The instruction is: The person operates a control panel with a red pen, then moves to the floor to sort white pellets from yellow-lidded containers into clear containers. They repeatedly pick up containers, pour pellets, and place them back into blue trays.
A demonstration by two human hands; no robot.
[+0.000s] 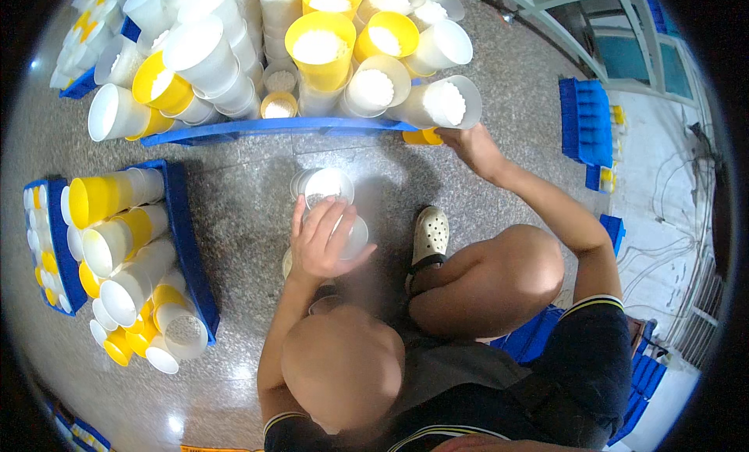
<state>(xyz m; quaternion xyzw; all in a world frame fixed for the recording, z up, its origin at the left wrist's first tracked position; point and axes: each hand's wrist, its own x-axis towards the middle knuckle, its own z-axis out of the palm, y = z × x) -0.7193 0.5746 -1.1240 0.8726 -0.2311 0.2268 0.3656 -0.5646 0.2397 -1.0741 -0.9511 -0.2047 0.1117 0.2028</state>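
My right hand (474, 152) reaches out to the right end of a blue tray. Its fingers are closed at the lower rim of a tilted white cup (446, 102) with white bits inside. A yellow cup (422, 137) shows beside those fingertips, below the tray's edge. My left hand (320, 237) lies with fingers spread over translucent white cups near the floor. One of these, a cup (331, 180), shows past the fingertips and has small bits in it. Another clear cup (356, 237) appears between my thumb and index finger, and the palm hides the rest.
The blue tray (289, 126) ahead carries several stacked white and yellow cups (316, 42). At the left, another blue tray (186, 241) holds cups lying on their sides. My shoe (431, 235) stands on the speckled floor. Blue crates (585, 123) stand by the far right wall.
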